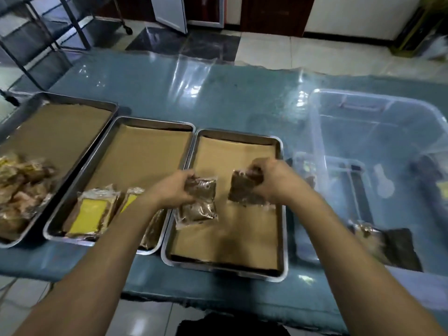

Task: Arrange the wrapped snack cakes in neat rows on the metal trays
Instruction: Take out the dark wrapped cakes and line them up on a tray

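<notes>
Three metal trays lined with brown paper stand side by side on the table. Over the right tray (281,214), my left hand (174,187) grips a wrapped brown snack cake (203,187); a second brown cake (197,213) lies just below it on the paper. My right hand (274,178) holds another wrapped brown cake (242,190) by its upper edge, over the tray's middle. The middle tray (101,170) has yellow wrapped cakes (91,214) at its near end. The left tray (31,100) holds a heap of pale wrapped cakes (21,190).
A clear plastic bin (378,151) stands at the right on the blue-covered table (218,100), with a few wrapped cakes (388,246) inside. A metal rack (36,27) stands on the tiled floor at the far left. The table's near edge is close to my body.
</notes>
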Demonstrator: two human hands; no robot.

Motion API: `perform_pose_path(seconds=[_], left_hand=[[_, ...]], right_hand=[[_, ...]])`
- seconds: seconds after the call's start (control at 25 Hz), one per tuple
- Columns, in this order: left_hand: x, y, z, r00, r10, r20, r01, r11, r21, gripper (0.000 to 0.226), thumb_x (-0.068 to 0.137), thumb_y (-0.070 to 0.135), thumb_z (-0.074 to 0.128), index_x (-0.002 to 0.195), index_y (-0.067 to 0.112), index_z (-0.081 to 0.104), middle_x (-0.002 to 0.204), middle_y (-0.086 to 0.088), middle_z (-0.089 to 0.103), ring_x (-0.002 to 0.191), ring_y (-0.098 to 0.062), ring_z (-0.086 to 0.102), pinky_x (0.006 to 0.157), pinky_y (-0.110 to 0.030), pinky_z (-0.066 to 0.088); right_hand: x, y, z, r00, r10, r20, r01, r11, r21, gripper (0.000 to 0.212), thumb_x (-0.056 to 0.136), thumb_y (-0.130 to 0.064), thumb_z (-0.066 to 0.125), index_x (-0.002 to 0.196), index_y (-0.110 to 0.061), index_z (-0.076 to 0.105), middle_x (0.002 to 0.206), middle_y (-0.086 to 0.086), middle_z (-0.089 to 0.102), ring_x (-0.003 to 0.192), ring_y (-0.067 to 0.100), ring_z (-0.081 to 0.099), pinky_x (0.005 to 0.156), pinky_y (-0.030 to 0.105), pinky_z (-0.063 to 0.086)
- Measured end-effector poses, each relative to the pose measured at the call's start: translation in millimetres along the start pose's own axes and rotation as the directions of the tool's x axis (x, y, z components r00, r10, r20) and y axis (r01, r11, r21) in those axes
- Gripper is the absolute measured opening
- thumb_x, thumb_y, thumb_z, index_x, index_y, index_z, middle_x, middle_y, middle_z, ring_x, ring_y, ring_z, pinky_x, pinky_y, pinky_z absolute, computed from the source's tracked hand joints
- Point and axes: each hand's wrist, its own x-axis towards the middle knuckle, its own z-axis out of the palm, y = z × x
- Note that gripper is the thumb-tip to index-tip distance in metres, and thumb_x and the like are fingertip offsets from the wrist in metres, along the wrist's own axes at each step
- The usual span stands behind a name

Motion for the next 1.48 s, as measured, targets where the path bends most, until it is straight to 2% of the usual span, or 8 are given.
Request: perform_pose_path(seconds=[0.12, 0.24, 0.4, 0.6, 0.8, 1.04, 1.28, 1.48], left_hand=[[20, -21, 29, 0.99, -0.004, 0.141, -0.002, 0.999, 0.041, 0.028, 0.08, 0.005, 0.071, 0.098, 0.022, 0.057, 0.081, 0.004, 0.064, 0.068, -0.01, 0.058, 0.055, -0.013, 0.042], [41, -34, 47, 0.973, -0.039, 0.228, 0.025, 0.998, 0.063, 0.031, 0.075, 0.016, 0.073, 0.101, 0.024, 0.058, 0.096, -0.005, 0.069, 0.082, -0.022, 0.064, 0.072, -0.027, 0.053], [51, -46, 68, 0.945, -0.121, 0.305, 0.016, 0.945, 0.326, 0.075, 0.075, 0.025, 0.08, 0.142, 0.032, 0.047, 0.128, -0.006, 0.056, 0.117, -0.025, 0.053, 0.102, -0.034, 0.045], [43, -49, 89, 0.972, -0.11, 0.206, 0.01, 0.9, 0.435, 0.084, 0.084, 0.033, 0.071, 0.155, 0.032, 0.026, 0.157, -0.005, 0.035, 0.145, -0.029, 0.03, 0.12, -0.048, 0.023], [39, -27, 73, 0.992, -0.041, 0.118, -0.013, 0.907, 0.421, 0.069, 0.091, 0.037, 0.064, 0.151, 0.026, 0.034, 0.152, -0.007, 0.042, 0.139, -0.031, 0.039, 0.116, -0.048, 0.031], [31, 68, 48, 0.968, 0.239, -0.08, -0.229, 0.966, 0.118, 0.026, 0.096, 0.025, 0.061, 0.121, 0.025, 0.063, 0.104, 0.006, 0.066, 0.095, -0.016, 0.064, 0.087, -0.033, 0.052], [14, 183, 58, 0.86, 0.474, -0.191, -0.46, 0.88, 0.117, 0.018, 0.096, 0.027, 0.059, 0.112, 0.028, 0.067, 0.096, 0.012, 0.067, 0.085, -0.01, 0.062, 0.08, -0.029, 0.049], [29, 260, 98, 0.768, 0.626, -0.137, -0.592, 0.775, 0.223, 0.019, 0.094, 0.024, 0.057, 0.11, 0.025, 0.067, 0.1, 0.007, 0.067, 0.093, -0.015, 0.06, 0.086, -0.036, 0.05]], right_hand=[[18, 23, 58, 0.968, 0.129, 0.217, -0.106, 0.988, -0.114, 0.032, 0.076, -0.018, 0.08, 0.1, -0.03, 0.061, 0.1, 0.0, 0.067, 0.083, 0.018, 0.064, 0.074, 0.032, 0.058], [27, 40, 87, 0.904, 0.234, 0.357, -0.177, 0.967, -0.185, 0.045, 0.08, -0.015, 0.077, 0.121, -0.024, 0.061, 0.111, 0.0, 0.062, 0.097, 0.02, 0.063, 0.088, 0.037, 0.057], [26, 54, 115, 0.93, 0.237, 0.282, -0.189, 0.964, -0.187, 0.057, 0.087, -0.016, 0.073, 0.137, -0.027, 0.047, 0.116, 0.0, 0.058, 0.107, 0.023, 0.057, 0.098, 0.039, 0.048], [13, 65, 144, 0.965, 0.227, 0.129, -0.174, 0.928, -0.33, 0.065, 0.087, -0.03, 0.074, 0.143, -0.029, 0.041, 0.138, 0.001, 0.054, 0.128, 0.026, 0.049, 0.113, 0.046, 0.031], [4, 44, 111, 0.997, 0.077, 0.023, -0.071, 0.977, -0.199, 0.055, 0.094, -0.03, 0.063, 0.145, -0.024, 0.042, 0.137, 0.005, 0.051, 0.128, 0.03, 0.047, 0.11, 0.047, 0.035], [-30, 13, 23, 0.929, -0.109, -0.354, 0.073, 0.991, -0.113, 0.043, 0.092, -0.027, 0.06, 0.134, -0.024, 0.054, 0.128, 0.005, 0.058, 0.116, 0.03, 0.056, 0.096, 0.044, 0.046], [-80, 79, -58, 0.816, -0.009, -0.579, 0.009, 1.0, -0.002, 0.033, 0.093, -0.028, 0.06, 0.126, -0.024, 0.061, 0.114, 0.004, 0.062, 0.104, 0.025, 0.062, 0.09, 0.044, 0.051], [-87, 185, -91, 0.842, 0.163, -0.515, -0.178, 0.984, 0.019, 0.028, 0.091, -0.033, 0.062, 0.118, -0.026, 0.064, 0.112, 0.002, 0.064, 0.101, 0.024, 0.063, 0.089, 0.043, 0.053]])
